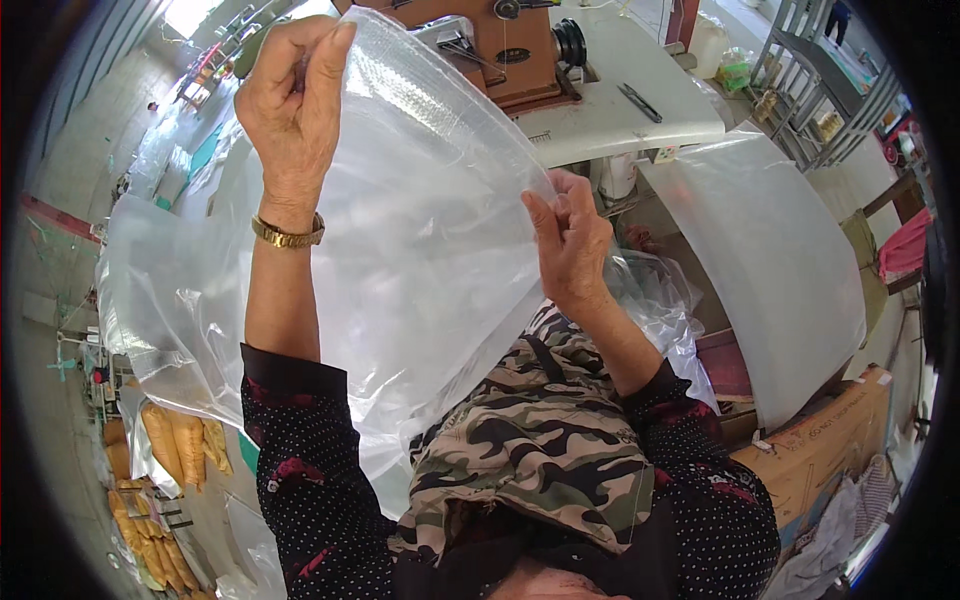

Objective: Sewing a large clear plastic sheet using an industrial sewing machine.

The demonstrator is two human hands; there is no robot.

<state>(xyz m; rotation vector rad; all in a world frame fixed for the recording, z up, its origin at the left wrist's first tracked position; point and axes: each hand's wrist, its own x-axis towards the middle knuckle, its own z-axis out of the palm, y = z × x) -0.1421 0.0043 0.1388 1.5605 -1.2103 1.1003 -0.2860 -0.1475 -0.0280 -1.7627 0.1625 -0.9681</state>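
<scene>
While both hands are raised in front of the person, the scene reads as follows:

Bag: a large clear plastic bag [400, 210] is held up between the two hands, spread wide; its lower part hangs down over the lap and trails off to the left

Left hand: the left hand [295, 100] is up high at the bag's top edge, fingers and thumb pinched shut on the plastic; a gold watch [287, 235] sits on its wrist

Right hand: the right hand [570, 240] is lower and to the right, at the bag's right edge, fingertips closed on the film; how many layers it pinches cannot be told

Relation: the bag's top edge runs slantwise from the higher left hand down to the lower right hand, the sheet stretched between them

Clothes: dark dotted sleeves [310, 470] and a camouflage apron [540, 450] lie under the hanging plastic

Beyond: a brown sewing machine [510, 50] stands on a white table [620, 110] just past the hands, with scissors [640, 102] lying on the tabletop

Right side: a stack of white plastic sheets [770, 270] lies on a cardboard box [830, 440], well apart from the right hand

Left side: more clear plastic [150, 290] lies heaped beside the bag, and yellow bundles [180, 445] lie on the floor below it
</scene>
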